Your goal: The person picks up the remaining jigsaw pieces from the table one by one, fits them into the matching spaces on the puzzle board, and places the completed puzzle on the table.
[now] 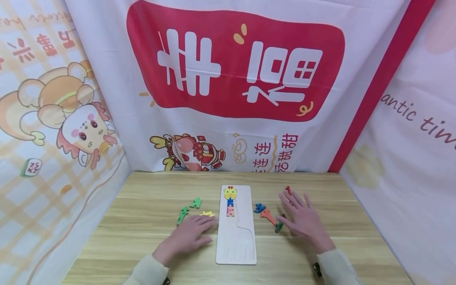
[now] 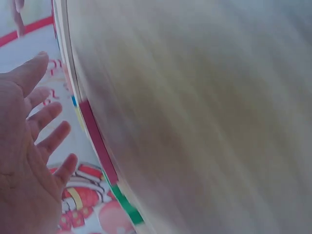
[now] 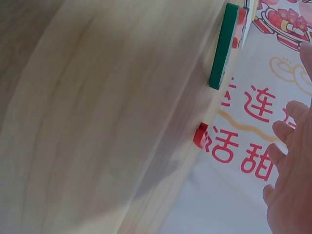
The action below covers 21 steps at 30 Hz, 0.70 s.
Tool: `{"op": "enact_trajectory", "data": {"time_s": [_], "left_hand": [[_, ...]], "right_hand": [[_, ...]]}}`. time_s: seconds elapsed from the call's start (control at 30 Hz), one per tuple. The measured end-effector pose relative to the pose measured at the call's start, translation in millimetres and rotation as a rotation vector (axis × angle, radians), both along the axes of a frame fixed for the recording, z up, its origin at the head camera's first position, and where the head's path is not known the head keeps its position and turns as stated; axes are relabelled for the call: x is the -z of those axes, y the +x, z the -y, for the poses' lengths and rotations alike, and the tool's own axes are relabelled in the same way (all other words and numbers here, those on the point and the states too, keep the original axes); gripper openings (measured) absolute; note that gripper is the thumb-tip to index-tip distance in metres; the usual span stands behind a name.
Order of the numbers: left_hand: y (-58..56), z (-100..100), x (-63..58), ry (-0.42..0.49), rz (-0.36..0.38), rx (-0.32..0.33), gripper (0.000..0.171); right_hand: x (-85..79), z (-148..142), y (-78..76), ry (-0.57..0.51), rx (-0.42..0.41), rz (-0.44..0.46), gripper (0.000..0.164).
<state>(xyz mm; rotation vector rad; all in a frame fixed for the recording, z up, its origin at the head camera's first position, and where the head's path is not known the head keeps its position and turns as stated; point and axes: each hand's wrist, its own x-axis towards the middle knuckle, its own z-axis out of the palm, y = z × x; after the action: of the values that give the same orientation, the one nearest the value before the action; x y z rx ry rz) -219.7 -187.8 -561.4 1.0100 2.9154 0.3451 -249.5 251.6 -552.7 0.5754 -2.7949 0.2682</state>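
Note:
A white puzzle board (image 1: 235,241) lies on the table, with a giraffe-head piece (image 1: 230,193), a blue piece (image 1: 230,202) and a pink piece (image 1: 230,211) joined down its upper part. Left of the board my left hand (image 1: 190,232) hovers with fingers spread, close to a yellow piece (image 1: 207,213) and green pieces (image 1: 183,214). The left wrist view also shows a dark red piece (image 2: 99,141) near its fingers. On the other side, my right hand (image 1: 304,219) holds nothing, its fingers extended near a red piece (image 1: 288,189) and a dark green piece (image 1: 279,227).
Beside the board's right edge lie a blue piece (image 1: 260,208) and an orange piece (image 1: 268,216). The wood-grain table (image 1: 142,213) ends at a printed cloth (image 1: 231,134) behind, with more cloth on both sides.

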Motion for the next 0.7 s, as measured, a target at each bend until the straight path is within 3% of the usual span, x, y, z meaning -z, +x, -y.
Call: {"op": "enact_trajectory", "data": {"time_s": [0.2, 0.43, 0.7], "left_hand": [[4.8, -14.8, -1.3, 0.001, 0.069, 0.044, 0.063], [9.1, -18.4, -0.5, 0.002, 0.087, 0.067, 0.062], [10.5, -19.7, -3.9, -0.043, 0.114, 0.074, 0.06]], "right_hand": [[3.9, 11.0, -3.9, -0.002, -0.015, 0.023, 0.08], [4.9, 32.3, -5.9, 0.013, -0.042, 0.114, 0.083], [9.3, 53.9, -6.9, 0.027, -0.114, 0.128, 0.083]]}}
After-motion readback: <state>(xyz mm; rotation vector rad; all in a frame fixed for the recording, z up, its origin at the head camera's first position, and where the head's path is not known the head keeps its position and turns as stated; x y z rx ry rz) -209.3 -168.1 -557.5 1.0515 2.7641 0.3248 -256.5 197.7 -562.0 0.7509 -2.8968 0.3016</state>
